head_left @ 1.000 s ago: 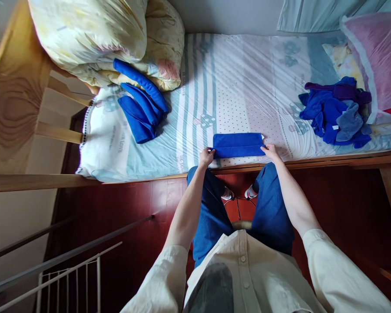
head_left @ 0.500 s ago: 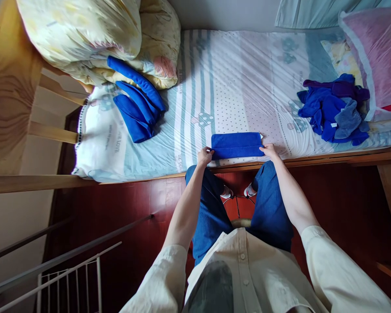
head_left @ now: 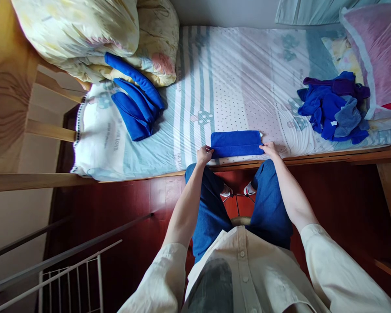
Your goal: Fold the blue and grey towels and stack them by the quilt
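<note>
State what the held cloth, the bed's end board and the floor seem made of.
Cloth: matte fabric, perhaps microfibre, from its soft, dull surface.
End board: wood, probably varnished, given its swirling grain and slight sheen.
Floor: glossy boards, wood or laminate; seams and reflected light show.

1 left hand [head_left: 204, 154] and 1 right hand [head_left: 270, 150]; 1 flat blue cloth [head_left: 236, 144]; at least 3 folded blue cloths [head_left: 136, 108]; 1 crumpled cloth pile [head_left: 334, 108], its exact count hidden by overlap; 1 bed [head_left: 228, 87]; 1 pink pillow [head_left: 376, 56]; 1 curtain [head_left: 313, 11]; 2 shoes [head_left: 227, 190]; 1 shirt [head_left: 263, 269]; 1 pair of jeans [head_left: 270, 204].
</note>
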### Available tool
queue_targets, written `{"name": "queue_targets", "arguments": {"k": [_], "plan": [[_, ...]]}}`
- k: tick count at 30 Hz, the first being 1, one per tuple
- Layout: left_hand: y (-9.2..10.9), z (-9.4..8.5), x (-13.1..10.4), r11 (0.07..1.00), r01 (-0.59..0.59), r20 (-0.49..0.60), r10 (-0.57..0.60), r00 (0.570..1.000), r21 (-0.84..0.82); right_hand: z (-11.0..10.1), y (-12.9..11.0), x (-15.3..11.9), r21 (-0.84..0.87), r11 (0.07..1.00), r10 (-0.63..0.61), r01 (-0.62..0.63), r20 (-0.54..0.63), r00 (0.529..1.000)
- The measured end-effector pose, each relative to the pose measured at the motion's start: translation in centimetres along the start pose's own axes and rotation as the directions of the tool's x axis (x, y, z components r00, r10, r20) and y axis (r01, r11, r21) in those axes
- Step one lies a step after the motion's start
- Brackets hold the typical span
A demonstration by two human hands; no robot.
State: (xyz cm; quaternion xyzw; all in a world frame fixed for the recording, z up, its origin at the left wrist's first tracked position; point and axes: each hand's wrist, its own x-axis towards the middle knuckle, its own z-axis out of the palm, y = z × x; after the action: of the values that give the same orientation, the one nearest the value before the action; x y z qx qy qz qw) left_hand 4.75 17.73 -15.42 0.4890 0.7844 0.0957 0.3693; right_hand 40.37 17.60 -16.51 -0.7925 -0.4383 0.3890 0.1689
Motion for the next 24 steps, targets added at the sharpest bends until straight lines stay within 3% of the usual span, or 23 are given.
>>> {"name": "queue_targets", "arguments": {"k": [8, 24], "plan": [[-0.23, 0.22, 0.21, 1.000, -0.002, -0.016, 0.002, 1.000, -0.002, -0.49, -1.14, -0.65, 0.005, 0.997, 0.076, -0.076, -0.016, 0.997], [-0.64, 0.49, 0.40, 0.999, -0.049, -0.043, 0.049, 0.998, -0.001, -0.13, -0.80, -0.15, -0.066, 0.998, 0.009, -0.009, -0.005, 1.000]]}}
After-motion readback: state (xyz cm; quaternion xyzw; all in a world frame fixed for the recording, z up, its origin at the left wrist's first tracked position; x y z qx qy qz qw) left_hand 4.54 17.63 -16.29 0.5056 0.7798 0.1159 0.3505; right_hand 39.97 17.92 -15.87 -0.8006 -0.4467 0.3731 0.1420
